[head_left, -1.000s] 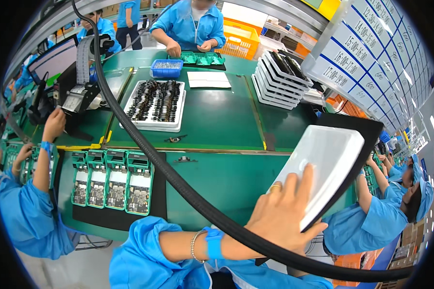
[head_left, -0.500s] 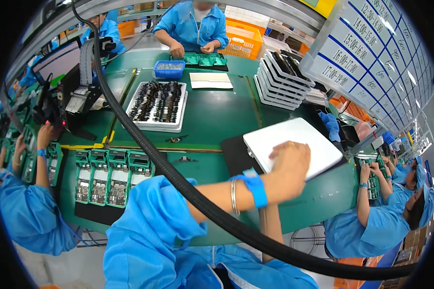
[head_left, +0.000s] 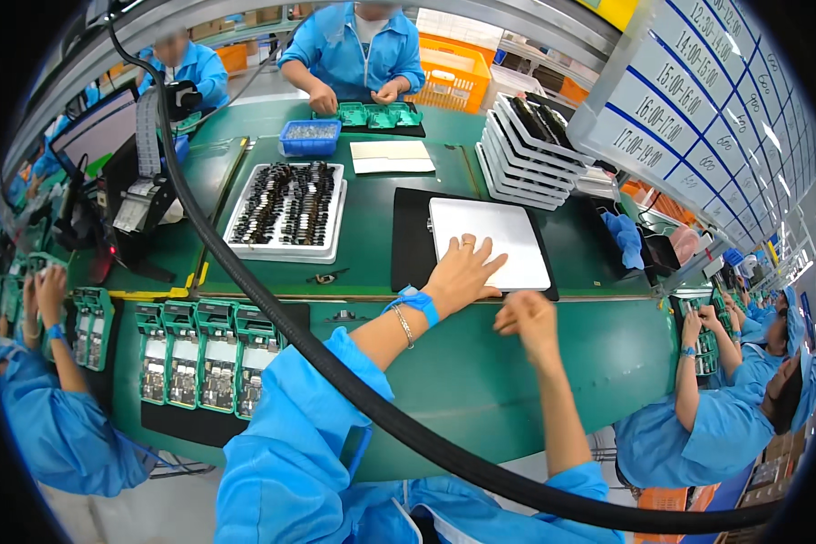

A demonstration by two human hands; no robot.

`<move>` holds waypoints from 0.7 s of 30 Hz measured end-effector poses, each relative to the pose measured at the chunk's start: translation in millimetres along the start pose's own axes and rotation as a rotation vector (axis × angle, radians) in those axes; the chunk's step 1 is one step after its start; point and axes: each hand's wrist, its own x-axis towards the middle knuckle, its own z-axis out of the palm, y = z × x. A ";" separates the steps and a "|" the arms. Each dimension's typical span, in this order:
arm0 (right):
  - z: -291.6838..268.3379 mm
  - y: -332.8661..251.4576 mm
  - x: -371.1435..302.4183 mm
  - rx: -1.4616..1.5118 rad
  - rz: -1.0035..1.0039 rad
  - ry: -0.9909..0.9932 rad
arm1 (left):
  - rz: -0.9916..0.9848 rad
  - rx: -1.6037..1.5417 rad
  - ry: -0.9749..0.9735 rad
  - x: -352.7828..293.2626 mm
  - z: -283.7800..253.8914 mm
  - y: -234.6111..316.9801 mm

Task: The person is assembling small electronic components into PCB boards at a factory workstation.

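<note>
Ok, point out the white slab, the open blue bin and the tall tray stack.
White slab (head_left: pixel 508 231): head view, flat top.
Open blue bin (head_left: pixel 308 148): head view, front wall.
Tall tray stack (head_left: pixel 522 163): head view, front tray edges.

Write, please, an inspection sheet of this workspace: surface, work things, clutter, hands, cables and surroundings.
Surface: smooth green tabletop, with a seam across it.
Job's things: white flat rectangular piece, lying on a black rectangular mat.
Clutter: small dark loose part near the seam; white plastic tray of dark parts; blue plastic box; stacked white trays.
Hands: left hand spread palm-down on the white piece; right hand curled near its lower edge, contents unclear.
Cables: thick black ribbed cable crosses the view.
Surroundings: blue-clothed co-workers left, right and opposite; orange plastic crate; white board with blue lines.
</note>
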 end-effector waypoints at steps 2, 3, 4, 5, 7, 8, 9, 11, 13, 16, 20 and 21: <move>-21.1 -5.5 15.3 -0.322 -0.283 0.264 | -0.069 -0.009 0.027 -10.4 -5.3 12.1; -32.0 -5.4 27.6 -0.574 -0.426 0.404 | -0.133 -0.010 0.057 -17.1 -8.7 19.8; -47.9 1.2 40.2 -0.638 -0.331 0.398 | -0.197 -0.078 -0.088 -22.9 -26.4 35.8; -68.9 14.0 51.2 -0.703 -0.231 0.400 | -0.188 -0.083 -0.087 -31.7 -51.4 49.9; -91.8 31.3 68.4 -0.707 -0.195 0.386 | -0.107 -0.238 -0.276 -63.8 -108.9 63.9; -80.9 25.1 76.0 -0.679 -0.152 0.326 | -0.122 -0.257 -0.268 -89.5 -134.2 61.8; -74.4 20.8 82.7 -0.656 -0.106 0.273 | -0.129 -0.278 -0.258 -115.0 -159.8 60.3; -86.8 21.1 94.3 -0.592 -0.108 0.256 | -0.200 -0.287 -0.200 -159.3 -212.3 60.6; -101.6 19.3 100.2 -0.547 -0.049 0.261 | -0.261 -0.411 -0.174 -192.9 -250.6 43.7; -94.7 -9.2 97.0 -0.120 0.154 0.076 | -0.497 -0.379 -0.150 -241.3 -256.7 16.4; -107.7 -18.4 95.2 0.447 0.106 0.013 | -0.496 -0.303 -0.020 -242.4 -196.1 -14.9; -109.0 -21.4 85.2 0.447 0.101 0.030 | -0.425 -0.268 0.003 -237.9 -176.0 -23.4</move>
